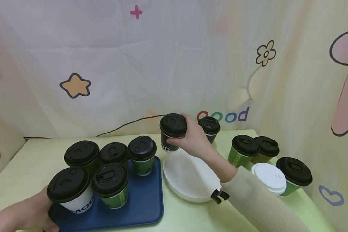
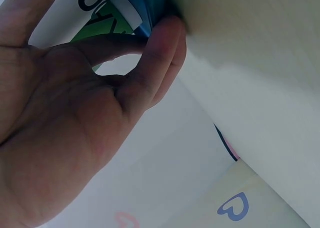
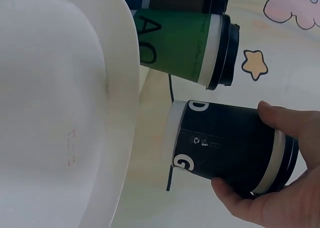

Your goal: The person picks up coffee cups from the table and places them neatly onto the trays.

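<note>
My right hand (image 1: pixel 195 138) grips a black paper cup (image 3: pixel 220 143) with a black lid, fingers and thumb around its upper part. The cup is upright, over the back rim of a round white dish (image 1: pixel 191 177). My left hand (image 1: pixel 32 209) holds the left edge of a blue tray (image 1: pixel 145 206), its fingertips (image 2: pixel 167 35) right at the tray's side. Beside this hand a white cup (image 1: pixel 78 204) with a black lid stands on the tray. Several more lidded cups, among them a front green cup (image 1: pixel 114 199), stand together there.
At the right stand two green cups, a brown cup (image 1: pixel 262 158) and a white-lidded cup (image 1: pixel 269 177). Another dark cup (image 1: pixel 210 127) stands behind my right hand. A thin black cable (image 1: pixel 127 123) runs along the printed backdrop curtain (image 1: pixel 168 64).
</note>
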`<state>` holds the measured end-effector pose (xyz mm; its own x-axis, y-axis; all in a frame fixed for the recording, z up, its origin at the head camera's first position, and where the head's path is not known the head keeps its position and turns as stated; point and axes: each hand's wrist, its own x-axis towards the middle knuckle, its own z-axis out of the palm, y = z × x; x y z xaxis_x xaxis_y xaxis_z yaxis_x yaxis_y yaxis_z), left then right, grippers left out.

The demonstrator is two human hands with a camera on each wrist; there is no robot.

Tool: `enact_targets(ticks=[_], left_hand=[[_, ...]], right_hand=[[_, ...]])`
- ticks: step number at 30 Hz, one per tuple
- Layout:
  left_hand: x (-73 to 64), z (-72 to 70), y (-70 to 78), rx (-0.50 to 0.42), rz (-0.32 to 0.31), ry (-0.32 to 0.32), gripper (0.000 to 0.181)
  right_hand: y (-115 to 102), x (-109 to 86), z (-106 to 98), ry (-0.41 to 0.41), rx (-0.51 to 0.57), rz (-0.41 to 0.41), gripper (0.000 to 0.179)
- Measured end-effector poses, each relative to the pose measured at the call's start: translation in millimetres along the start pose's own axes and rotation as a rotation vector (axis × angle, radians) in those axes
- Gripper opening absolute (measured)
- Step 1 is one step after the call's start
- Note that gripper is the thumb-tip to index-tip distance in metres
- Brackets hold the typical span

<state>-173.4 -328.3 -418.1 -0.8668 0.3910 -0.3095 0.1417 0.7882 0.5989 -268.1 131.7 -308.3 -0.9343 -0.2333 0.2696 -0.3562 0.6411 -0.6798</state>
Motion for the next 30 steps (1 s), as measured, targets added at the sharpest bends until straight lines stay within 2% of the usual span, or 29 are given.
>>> enact_targets(ticks=[3, 9, 13, 21, 30], left_hand=[[-0.4, 0.8, -1.5, 0.005, 0.043, 0.019, 0.127], [-1.3, 1.7, -2.8, 0.019, 0.076, 0.047, 0.13], [-3.3, 3.7, -3.8, 0.029, 0.106, 0.067, 0.128], [-2.1, 3.4, -3.9, 0.031, 0.093, 0.063, 0.126], [-3.2, 2.0, 2.7, 0.052, 0.089, 0.066, 0.124]], right_hand=[[-1, -7.8, -2, 0.02, 0.007, -0.036, 0.089], [-2, -21.7, -10, 0.05, 0.015, -0.053, 0.086], [-5, -30.0, -13, 0.018, 0.007, -0.063, 0.088], [-13, -52.4, -8, -0.07, 0.045, -0.074, 0.092], [-19, -73.8, 8, -0.164, 0.153, -0.146, 0.087]])
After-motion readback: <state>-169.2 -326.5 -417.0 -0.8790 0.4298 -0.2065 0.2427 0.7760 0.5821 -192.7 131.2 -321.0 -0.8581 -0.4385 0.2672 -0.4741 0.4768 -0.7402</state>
